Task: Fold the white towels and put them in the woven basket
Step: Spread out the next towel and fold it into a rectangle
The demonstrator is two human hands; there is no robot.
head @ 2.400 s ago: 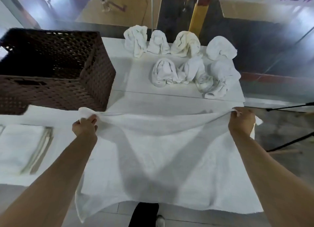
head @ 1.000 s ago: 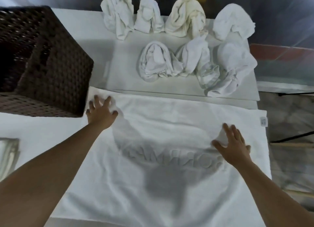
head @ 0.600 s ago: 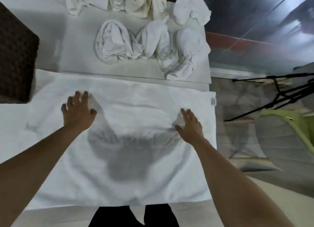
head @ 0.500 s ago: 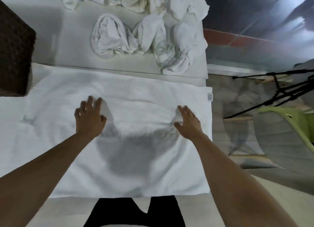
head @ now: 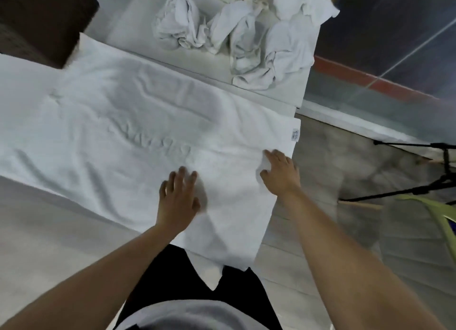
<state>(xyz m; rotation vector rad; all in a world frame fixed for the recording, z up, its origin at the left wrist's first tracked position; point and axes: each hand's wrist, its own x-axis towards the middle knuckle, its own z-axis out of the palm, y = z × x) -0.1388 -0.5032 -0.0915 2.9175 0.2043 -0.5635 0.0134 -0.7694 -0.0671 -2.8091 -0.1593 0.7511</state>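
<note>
White towel (head: 128,122) lay spread flat across the table (head: 138,26), its right edge hanging just past the table's end, a small label (head: 295,134) at that edge. Raised lettering showed near the middle, not readable. Wrinkles ran across the cloth.

Left hand (head: 178,198) lay palm down on the near part of the towel, fingers straight and slightly spread, gripping nothing. Right hand (head: 280,173) pressed on the towel close to its right edge, fingers extended; a small bump of cloth showed under the fingertips, but whether it was pinched could not be told.

Woven basket (head: 42,16) stood at the far left, dark brown, its corner just beside the towel's far edge. Unfolded towels (head: 237,31) sat heaped at the table's far side, apart from the spread one.
</note>
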